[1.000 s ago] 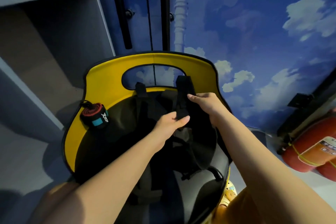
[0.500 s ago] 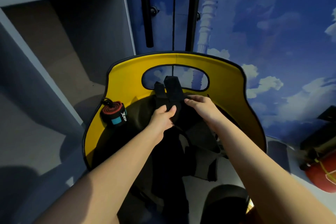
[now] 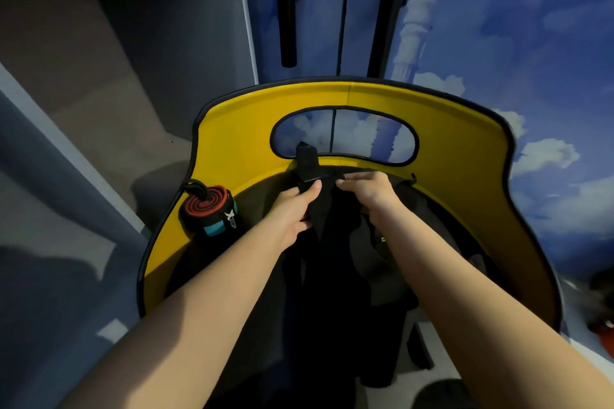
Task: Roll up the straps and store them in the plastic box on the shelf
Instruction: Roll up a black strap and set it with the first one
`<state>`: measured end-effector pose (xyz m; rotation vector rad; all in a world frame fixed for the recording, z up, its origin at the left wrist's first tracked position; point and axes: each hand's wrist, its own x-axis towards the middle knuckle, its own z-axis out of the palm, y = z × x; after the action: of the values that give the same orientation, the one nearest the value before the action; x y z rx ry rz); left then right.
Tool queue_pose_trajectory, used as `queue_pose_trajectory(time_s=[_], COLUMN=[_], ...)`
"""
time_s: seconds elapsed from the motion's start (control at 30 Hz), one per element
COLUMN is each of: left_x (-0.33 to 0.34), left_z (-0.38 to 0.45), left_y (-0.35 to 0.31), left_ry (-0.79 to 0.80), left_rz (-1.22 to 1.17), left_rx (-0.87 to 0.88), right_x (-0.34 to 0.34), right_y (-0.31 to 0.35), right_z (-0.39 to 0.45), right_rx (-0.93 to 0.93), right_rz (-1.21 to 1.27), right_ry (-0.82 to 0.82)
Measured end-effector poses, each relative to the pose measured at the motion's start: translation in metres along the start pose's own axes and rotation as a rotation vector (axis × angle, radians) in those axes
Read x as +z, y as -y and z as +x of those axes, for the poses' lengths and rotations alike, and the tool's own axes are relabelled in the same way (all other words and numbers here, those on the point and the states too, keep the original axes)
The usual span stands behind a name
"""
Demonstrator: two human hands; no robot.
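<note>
A black strap point(image 3: 307, 166) lies over the dark seat of a yellow chair point(image 3: 465, 156), its free end sticking up near the backrest opening. My left hand point(image 3: 292, 209) pinches this strap just below the end. My right hand point(image 3: 365, 191) holds the same strap beside it, fingers pointing left. More black strap hangs down between my forearms. A rolled strap point(image 3: 209, 209), red and black with a teal band, rests on the chair's left side. No plastic box is in view.
Grey shelf compartments point(image 3: 109, 83) stand to the left of the chair. A blue sky-painted wall point(image 3: 515, 43) with black vertical bars point(image 3: 287, 10) is behind it. Something red point(image 3: 604, 332) shows at the right edge.
The view has shifted left and closer, so the chair sits more to the right. Both hands stay on the black strap, and less of its end sticks up above them.
</note>
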<state>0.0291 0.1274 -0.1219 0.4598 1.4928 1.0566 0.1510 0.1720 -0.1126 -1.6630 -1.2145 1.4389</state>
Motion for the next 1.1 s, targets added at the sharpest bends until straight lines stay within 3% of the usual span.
queue_pose_trajectory(time_s=[0.23,0.5,0.77,1.1], left_x=[-0.003,0.009,0.002,-0.003], left_z=[0.039,0.083,0.105,0.112], left_y=[0.001,-0.01,0.0,0.004], left_ry=[0.005,-0.23,-0.242,-0.28], left_rz=[0.067,0.218,0.383,0.525], left_rx=[0.071,0.107,0.138,0.213], right_x=[0.026,0.04,0.028,-0.005], right_y=[-0.004,-0.011,-0.035,-0.055], right_z=[0.043,0.07,0.058,0.013], right_rx=[0.015,0.048,-0.116,0.088], right_rz=[0.045,0.005,-0.348,-0.558], right_ry=[-0.068,-0.139,-0.025,0.285])
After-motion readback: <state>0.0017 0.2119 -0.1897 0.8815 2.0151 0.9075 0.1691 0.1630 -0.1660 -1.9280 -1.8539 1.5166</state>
